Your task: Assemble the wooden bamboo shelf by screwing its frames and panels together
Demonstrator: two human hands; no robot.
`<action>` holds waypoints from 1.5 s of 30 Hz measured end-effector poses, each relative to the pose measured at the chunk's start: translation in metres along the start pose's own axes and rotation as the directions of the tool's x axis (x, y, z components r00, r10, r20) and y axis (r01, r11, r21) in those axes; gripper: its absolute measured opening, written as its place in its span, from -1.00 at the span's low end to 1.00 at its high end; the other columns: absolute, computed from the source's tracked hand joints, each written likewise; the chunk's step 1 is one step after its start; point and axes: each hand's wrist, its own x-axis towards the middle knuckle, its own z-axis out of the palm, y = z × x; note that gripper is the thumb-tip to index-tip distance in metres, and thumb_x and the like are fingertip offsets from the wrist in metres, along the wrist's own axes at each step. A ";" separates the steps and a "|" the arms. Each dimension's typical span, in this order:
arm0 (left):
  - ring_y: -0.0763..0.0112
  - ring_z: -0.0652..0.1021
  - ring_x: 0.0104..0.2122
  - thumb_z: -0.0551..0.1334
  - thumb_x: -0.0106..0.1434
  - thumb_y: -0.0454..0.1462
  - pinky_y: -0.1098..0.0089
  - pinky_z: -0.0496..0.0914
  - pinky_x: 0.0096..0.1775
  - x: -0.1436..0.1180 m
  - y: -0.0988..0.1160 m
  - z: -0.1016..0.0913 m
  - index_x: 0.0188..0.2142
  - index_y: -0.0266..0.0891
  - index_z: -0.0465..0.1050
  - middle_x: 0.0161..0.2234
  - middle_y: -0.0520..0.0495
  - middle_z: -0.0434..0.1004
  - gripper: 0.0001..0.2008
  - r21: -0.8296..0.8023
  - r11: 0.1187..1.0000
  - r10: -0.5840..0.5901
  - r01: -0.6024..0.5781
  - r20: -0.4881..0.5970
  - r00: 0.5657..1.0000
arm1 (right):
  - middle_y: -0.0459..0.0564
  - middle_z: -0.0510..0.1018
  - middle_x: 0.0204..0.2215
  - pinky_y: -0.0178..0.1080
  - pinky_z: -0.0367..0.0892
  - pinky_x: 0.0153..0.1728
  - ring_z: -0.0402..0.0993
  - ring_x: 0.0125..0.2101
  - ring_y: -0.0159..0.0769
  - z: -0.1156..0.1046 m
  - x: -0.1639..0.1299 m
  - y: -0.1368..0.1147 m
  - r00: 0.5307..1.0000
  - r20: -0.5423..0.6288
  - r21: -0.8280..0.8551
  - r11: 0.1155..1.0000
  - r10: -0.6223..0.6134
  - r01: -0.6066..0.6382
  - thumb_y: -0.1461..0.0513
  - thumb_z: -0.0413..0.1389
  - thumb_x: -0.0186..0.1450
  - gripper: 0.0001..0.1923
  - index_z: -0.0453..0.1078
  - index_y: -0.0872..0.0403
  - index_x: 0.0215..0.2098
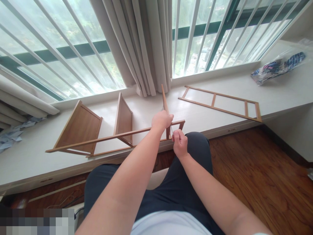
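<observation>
A wooden shelf unit lies on its side, its side frame (107, 138) running along the front of the white window ledge. Two wooden shelf boards, one at the left (77, 127) and one in the middle (124, 119), stand up from it. My left hand (161, 119) is closed around a third, narrow-looking board (165, 99) near the right end of the frame. Just below and to the right, my right hand (180, 143) is closed on a thin metal rod, most of it hidden by the fingers. Its tip meets the frame near that board.
A second ladder-like wooden side frame (213, 100) lies flat on the ledge (232, 80) to the right. Beyond it is patterned fabric in a clear plastic bag (277, 67). Grey curtains (146, 49) hang at the barred windows. Crumpled paper pieces (12, 138) lie at the far left.
</observation>
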 end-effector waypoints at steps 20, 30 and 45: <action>0.10 0.60 -0.06 0.06 0.33 -0.04 0.24 0.42 -0.05 -0.010 0.000 0.003 -0.02 -0.23 0.55 -0.04 -0.30 0.62 -0.56 -0.099 0.994 0.049 -0.045 0.043 0.998 | -0.20 0.33 -0.64 -0.41 0.04 -0.70 0.20 -0.68 -0.44 0.001 -0.010 0.002 0.956 0.130 0.441 0.848 0.264 -0.294 0.02 0.07 0.37 -0.75 0.30 0.01 -0.32; 0.11 0.57 -0.01 0.08 0.35 -0.10 0.21 0.40 -0.01 -0.019 0.001 -0.002 0.04 -0.26 0.51 0.00 -0.33 0.58 -0.58 -0.173 0.984 0.065 -0.051 0.076 0.995 | -0.19 0.34 -0.65 -0.38 0.09 -0.71 0.18 -0.71 -0.44 -0.002 -0.011 -0.002 0.931 0.249 0.538 0.761 0.268 -0.363 -0.01 0.17 0.34 -0.70 0.26 0.01 -0.34; 0.07 0.60 -0.06 0.07 0.33 -0.07 0.23 0.43 -0.06 -0.011 -0.003 0.001 -0.04 -0.23 0.56 -0.04 -0.32 0.62 -0.58 -0.115 0.993 0.026 -0.023 0.030 0.999 | -0.21 0.25 -0.64 -0.37 0.00 -0.68 0.09 -0.69 -0.44 0.001 -0.006 -0.002 0.862 0.404 0.580 0.642 0.307 -0.501 -0.06 0.10 0.36 -0.66 0.21 0.00 -0.36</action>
